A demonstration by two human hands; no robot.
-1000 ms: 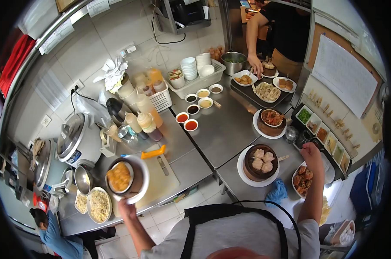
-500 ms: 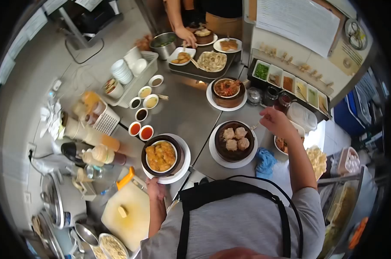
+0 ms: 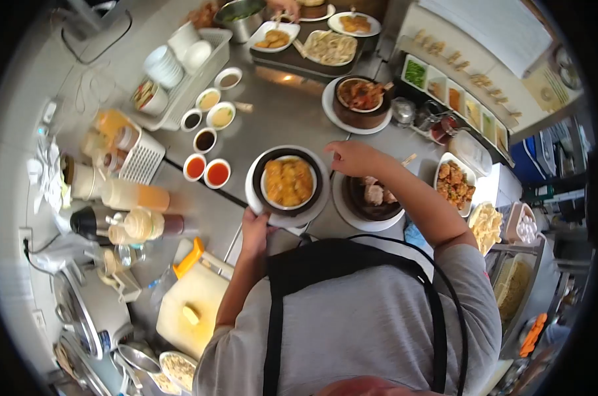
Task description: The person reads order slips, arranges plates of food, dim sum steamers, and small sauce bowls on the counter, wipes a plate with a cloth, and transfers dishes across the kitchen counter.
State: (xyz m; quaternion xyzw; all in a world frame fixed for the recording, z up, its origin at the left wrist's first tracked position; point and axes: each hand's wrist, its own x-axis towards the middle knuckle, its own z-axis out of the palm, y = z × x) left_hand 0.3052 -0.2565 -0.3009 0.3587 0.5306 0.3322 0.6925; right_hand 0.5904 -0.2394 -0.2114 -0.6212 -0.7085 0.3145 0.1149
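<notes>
My left hand grips the near rim of a white plate that carries a dark steamer basket with a bowl of yellow fried pieces. The plate is held over the steel counter. My right hand reaches across to the plate's right rim, fingers curled, above a second dark steamer of dumplings on its own white plate. Whether the right hand touches the first plate is unclear.
Small sauce dishes sit left of the plate, squeeze bottles and a white basket further left. A third steamer, a tray of dishes, a garnish rack, fried chicken and a cutting board surround me.
My left hand carried the plate with the yellow dish from the left over the counter toward the middle. My right hand swung from the garnish rack to the plate's rim.
</notes>
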